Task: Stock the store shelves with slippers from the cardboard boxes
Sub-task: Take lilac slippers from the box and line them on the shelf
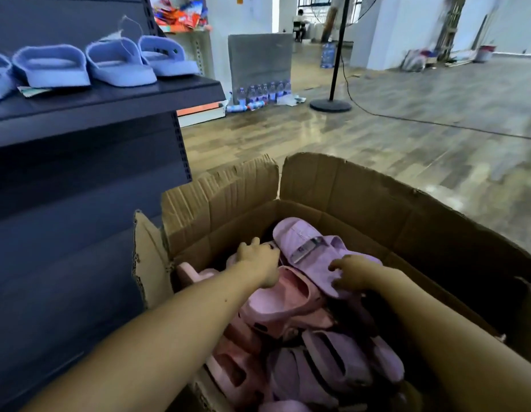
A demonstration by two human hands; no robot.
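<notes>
Reaching into cardboard box (377, 200), forearms outstretched: right hand (352, 275) fingers curled, pinching edge of lilac slipper (305, 248); left hand (259, 263) fingers bent down among pink slippers (285, 295), grip hidden. Beyond, blue slippers (115, 63) lined on dark shelf (115, 98)

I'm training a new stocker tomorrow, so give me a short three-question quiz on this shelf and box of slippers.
1. True or false: the blue slippers stand on the shelf.
2. Fill in: the pink slippers lie in the ____.
3. Which hand grips the lilac slipper?

Key
1. True.
2. cardboard box.
3. The right hand, at the slipper's near end.
</notes>
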